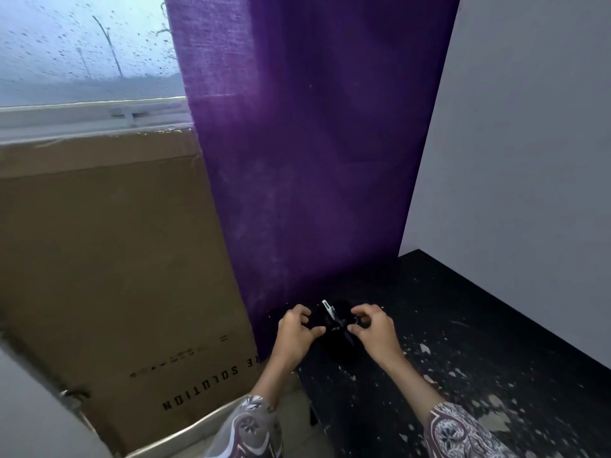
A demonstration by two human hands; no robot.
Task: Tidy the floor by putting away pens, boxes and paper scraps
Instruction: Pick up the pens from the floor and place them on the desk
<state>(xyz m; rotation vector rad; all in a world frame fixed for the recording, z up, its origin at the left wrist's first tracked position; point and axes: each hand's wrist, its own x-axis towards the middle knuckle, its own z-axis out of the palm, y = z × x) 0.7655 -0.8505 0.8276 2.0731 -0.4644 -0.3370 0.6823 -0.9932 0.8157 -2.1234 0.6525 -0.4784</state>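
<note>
A dark, black holder or pouch sits on the black table at the foot of the purple curtain. Pens stick out of it, one with a white clip. My left hand grips the holder's left side with curled fingers. On the holder's right, my right hand pinches at something small near the pens. The holder is too dark to make out in detail.
A purple curtain hangs behind the table. A large cardboard box leans at the left under the window. The table top is chipped and speckled. A grey wall bounds the right.
</note>
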